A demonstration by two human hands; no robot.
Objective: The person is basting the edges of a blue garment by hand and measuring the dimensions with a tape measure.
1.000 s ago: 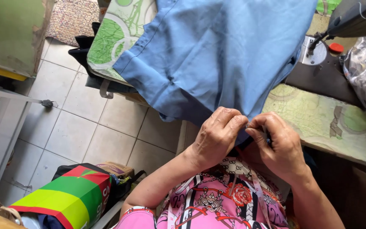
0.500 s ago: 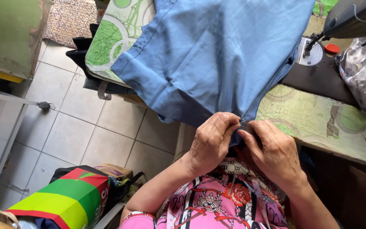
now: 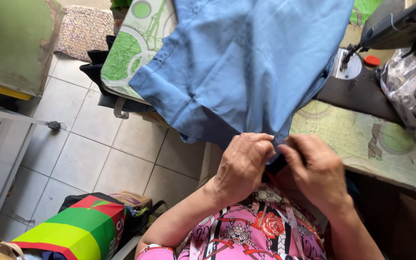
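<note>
Left hand: the left hand [image 3: 244, 163] is bent at the wrist with its back up; fingers curled tight, pinching the low edge of the blue cloth [image 3: 246, 67]; the bare arm comes up from the bottom of the view.
Right hand: the right hand [image 3: 314, 168] sits just beside the left one, thumbs almost touching; its fingers are curled and pinch the same edge of the cloth; a small dark bit shows between the two hands, too hidden to tell what it is.
Blue cloth: one big piece; it lies over the near left part of the sewing table [image 3: 352, 135] and hangs off the front edge down to the hands.
Sewing machine: one sewing machine [image 3: 400, 24] at the far right corner of the table; its needle part stands just beside the cloth's right side.
Plastic bag: one clear plastic bag [image 3: 410, 96] at the right edge.
Floor: one bright striped bag [image 3: 78, 231] on the pale tiles at the lower left; one woven mat [image 3: 85, 31] far off at the top left.
</note>
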